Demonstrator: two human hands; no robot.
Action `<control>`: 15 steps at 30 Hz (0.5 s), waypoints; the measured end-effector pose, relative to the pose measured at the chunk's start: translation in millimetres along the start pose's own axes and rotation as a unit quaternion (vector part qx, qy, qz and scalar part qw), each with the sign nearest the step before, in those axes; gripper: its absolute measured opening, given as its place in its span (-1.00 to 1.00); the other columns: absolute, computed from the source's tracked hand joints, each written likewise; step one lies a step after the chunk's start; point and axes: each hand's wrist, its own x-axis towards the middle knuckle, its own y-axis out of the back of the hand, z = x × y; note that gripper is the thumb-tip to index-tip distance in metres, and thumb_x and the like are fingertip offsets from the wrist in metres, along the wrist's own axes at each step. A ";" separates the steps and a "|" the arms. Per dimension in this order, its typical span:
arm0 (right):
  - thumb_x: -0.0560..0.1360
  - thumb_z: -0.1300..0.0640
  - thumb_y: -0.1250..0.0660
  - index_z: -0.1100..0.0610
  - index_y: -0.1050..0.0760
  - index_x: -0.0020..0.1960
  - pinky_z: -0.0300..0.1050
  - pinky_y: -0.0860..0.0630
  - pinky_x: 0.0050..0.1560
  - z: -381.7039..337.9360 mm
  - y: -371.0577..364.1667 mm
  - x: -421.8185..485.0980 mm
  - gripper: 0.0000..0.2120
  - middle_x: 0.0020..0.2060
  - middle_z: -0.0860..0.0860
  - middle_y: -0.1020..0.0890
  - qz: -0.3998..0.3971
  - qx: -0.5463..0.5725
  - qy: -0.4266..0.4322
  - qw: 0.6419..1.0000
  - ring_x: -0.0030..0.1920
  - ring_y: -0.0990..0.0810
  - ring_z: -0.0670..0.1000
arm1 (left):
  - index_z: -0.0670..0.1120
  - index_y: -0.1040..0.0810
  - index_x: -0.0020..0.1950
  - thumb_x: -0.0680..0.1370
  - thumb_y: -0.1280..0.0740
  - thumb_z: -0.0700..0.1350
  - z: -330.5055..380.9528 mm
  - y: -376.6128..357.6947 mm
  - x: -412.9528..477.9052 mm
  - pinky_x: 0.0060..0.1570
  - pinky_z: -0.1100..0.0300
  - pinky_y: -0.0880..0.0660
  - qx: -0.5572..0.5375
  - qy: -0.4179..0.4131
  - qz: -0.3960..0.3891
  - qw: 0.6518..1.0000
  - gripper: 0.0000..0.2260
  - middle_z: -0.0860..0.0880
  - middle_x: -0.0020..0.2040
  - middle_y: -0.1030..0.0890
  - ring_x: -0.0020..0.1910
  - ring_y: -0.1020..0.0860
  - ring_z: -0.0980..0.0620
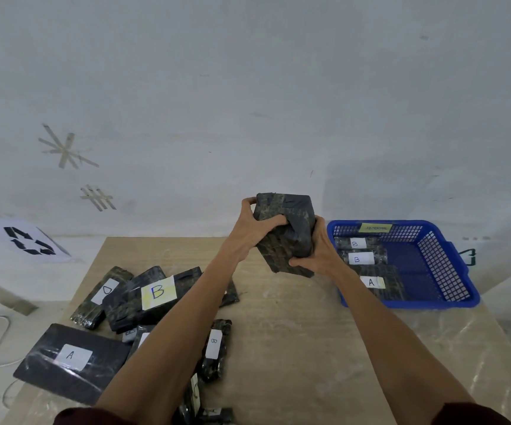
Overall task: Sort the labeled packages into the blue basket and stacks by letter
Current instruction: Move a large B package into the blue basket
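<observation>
Package up off the table, upright, clamped in both hands: my left hand curls round its upper left edge, my right hand grips the lower right corner. Basket just beside it, right; its right half shows bare floor. Heap lies left, bare tabletop between.

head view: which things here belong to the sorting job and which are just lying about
Part of the job:
- dark wrapped package, gripped by the left hand and right hand
- blue plastic mesh basket with labelled packages inside
- loose dark packages on the beige table

Lying about:
- white sheet with black recycling symbol
- white cable
- tape marks on the wall
</observation>
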 end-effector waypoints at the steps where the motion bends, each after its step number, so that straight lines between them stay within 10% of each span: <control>1: 0.13 0.01 -0.56 0.29 -0.15 0.33 -0.04 -0.47 0.17 -0.2 0.4 -0.5 -0.05 0.20 0.09 -0.31 -0.002 -0.001 -0.001 1.000 0.24 -0.37 0.06 | 0.04 -0.22 0.40 0.45 -0.57 -0.02 -0.7 0.0 0.0 -0.11 0.12 -0.57 0.004 -0.001 -0.002 1.000 -0.32 -0.12 0.19 -0.56 0.08 -0.61 -0.06; 10: 0.22 0.23 -0.67 0.28 -0.14 0.35 0.15 -0.50 0.23 -0.6 4.2 -0.8 -0.08 0.24 0.15 -0.34 -0.001 -0.010 -0.011 1.000 0.27 -0.40 0.13 | 0.05 -0.15 0.43 0.50 -0.47 0.19 17.0 6.4 2.1 0.20 -0.21 -0.56 -0.019 0.054 -0.032 0.998 -0.33 -0.06 0.20 -0.55 0.14 -0.59 -0.07; 15: 0.14 0.01 -0.58 0.20 -0.12 0.38 0.25 -0.55 0.11 -14.1 10.3 4.7 -0.02 0.26 0.09 -0.34 0.000 -0.038 -0.015 0.999 0.24 -0.44 0.15 | 0.05 -0.17 0.41 0.41 -0.56 0.16 15.9 11.0 5.3 0.16 -0.18 -0.60 0.013 0.021 -0.022 0.999 -0.25 -0.07 0.27 -0.54 0.18 -0.61 -0.09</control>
